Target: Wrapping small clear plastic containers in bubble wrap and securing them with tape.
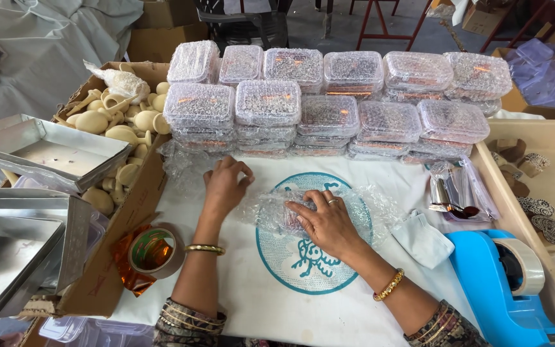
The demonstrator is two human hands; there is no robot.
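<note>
1. Two rows of stacked, bubble-wrapped clear plastic boxes (329, 103) stand finished at the back of the white-cloth counter (239, 302).
2. One small box in bubble wrap (290, 209) lies mid-counter, only partly wrapped.
3. The right hand (325, 222) presses flat on it, fingers spread; the left hand (226, 186) pinches the loose wrap edge.
4. By my judgement taping remains: the blue tape dispenser (505, 283) sits untouched.

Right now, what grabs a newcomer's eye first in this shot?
The stacked bubble-wrapped boxes banked across the back of the table. In front of them, on a white cloth with a teal round print, the left hand and right hand press bubble wrap around one more item. A bright blue tape dispenser sits at the near right, a carton of cream wooden pieces at the left.
</note>
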